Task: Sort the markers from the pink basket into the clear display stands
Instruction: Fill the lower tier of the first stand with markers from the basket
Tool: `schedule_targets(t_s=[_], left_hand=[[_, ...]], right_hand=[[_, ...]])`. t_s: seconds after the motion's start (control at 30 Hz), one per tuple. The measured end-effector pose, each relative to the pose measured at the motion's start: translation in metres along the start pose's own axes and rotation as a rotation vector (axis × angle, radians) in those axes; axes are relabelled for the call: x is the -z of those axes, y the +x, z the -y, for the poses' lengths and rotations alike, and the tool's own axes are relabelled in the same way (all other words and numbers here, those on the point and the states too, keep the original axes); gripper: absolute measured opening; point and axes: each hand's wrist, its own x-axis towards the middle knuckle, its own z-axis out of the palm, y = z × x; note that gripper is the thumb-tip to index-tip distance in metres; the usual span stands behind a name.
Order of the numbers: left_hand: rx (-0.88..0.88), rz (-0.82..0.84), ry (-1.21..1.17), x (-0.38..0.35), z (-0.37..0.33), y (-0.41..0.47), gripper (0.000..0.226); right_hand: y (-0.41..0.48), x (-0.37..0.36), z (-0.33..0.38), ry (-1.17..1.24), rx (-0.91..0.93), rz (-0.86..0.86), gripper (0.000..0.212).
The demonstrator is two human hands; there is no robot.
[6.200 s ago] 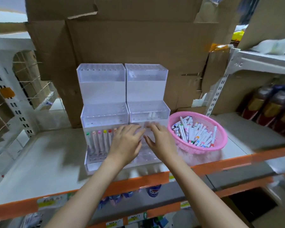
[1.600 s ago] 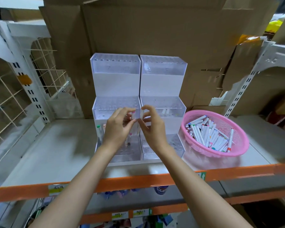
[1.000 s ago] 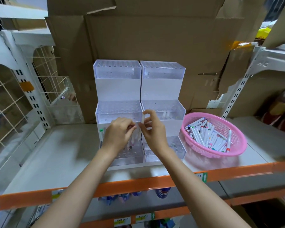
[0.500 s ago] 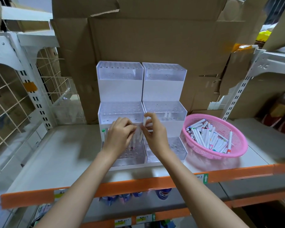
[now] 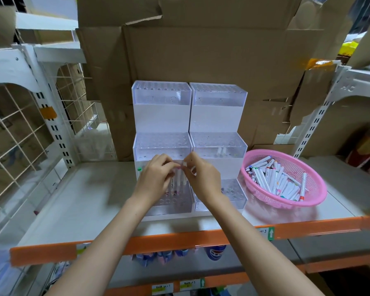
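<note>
Nearest, the orange shelf edge [image 5: 179, 242] is running across beneath both forearms. Just above it, the left hand [image 5: 156, 180] and the right hand [image 5: 203, 180] are meeting over the bottom step of the left stand [image 5: 161, 116]. Both are curling their fingertips around the tops of a few white markers [image 5: 178, 178], which are standing upright over that step's holes; I cannot tell whether they are fully seated. A green-capped marker [image 5: 139, 168] is showing just left of the left hand (others may be hiding behind it). Off to the right, the pink basket [image 5: 316, 195] is holding a big heap [image 5: 273, 180], so most of the sorting is waiting. Farther back, the right stand [image 5: 218, 116] is carrying a pair of markers [image 5: 221, 151] in its middle step, and both top steps are looking empty. Cardboard [image 5: 201, 60] is lining the back.
</note>
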Motion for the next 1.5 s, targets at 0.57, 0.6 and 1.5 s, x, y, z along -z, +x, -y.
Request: schedule_targets(t_s=[0.57, 0.6, 1.5], left_hand=[[0.019, -0.021, 0.068, -0.006, -0.002, 0.001, 0.020], [0.021, -0.021, 0.070, -0.006, -0.001, 0.001, 0.019], [-0.153, 0.139, 0.211, -0.100, -0.114, 0.050, 0.029]], right_hand=[[0.009, 0.004, 0.002, -0.154, -0.059, 0.065, 0.023], [0.010, 0.004, 0.004, -0.170, -0.062, 0.075, 0.025], [-0.034, 0.112, -0.095, -0.226, -0.227, -0.031, 0.028]])
